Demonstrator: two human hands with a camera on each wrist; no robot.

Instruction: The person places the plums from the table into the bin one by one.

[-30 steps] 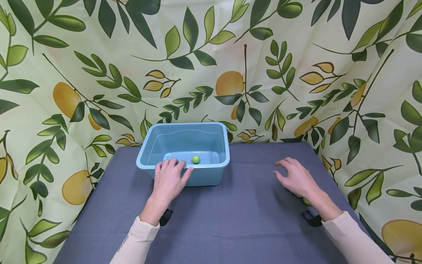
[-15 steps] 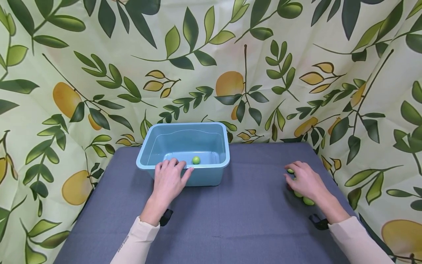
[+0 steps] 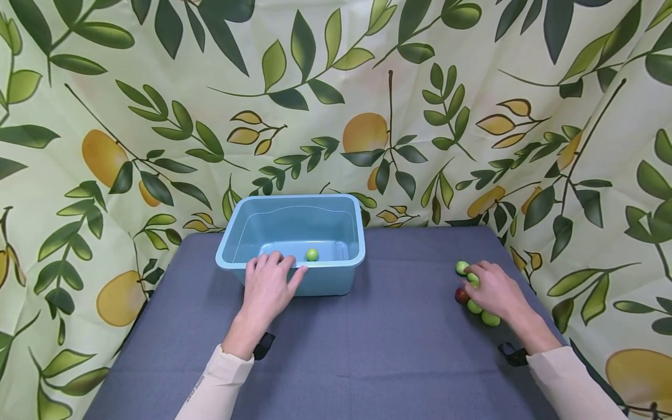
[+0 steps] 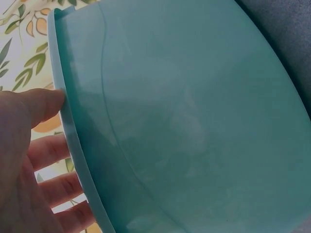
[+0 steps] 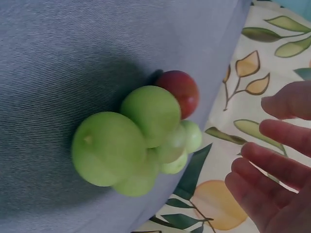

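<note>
In the head view my left hand [image 3: 269, 283] grips the front rim of a light blue plastic tub [image 3: 299, 202], fingers bent over the edge. The left wrist view shows the thumb [image 4: 46, 104] at the rim of the same tub [image 4: 194, 121]. One small round green fruit [image 3: 312, 254] lies inside. My right hand [image 3: 493, 291] is over a cluster of smooth round green fruits [image 3: 490, 318] and a dark red one [image 3: 462, 296]; it partly hides them. In the right wrist view its fingers [image 5: 262, 158] are spread loosely, apart from the green fruits [image 5: 109, 148] and red fruit [image 5: 180, 92].
A blue-grey cloth [image 3: 388, 350] covers the table. Behind and around it hangs a fabric backdrop [image 3: 325, 116] printed with leaves and oranges. The tub stands near the table's back edge. Black straps [image 3: 513, 353] circle both wrists.
My right hand has moved right and down in the head view, coming over the fruits, and more of the green and red ones now show. The left hand stays at the tub's rim.
</note>
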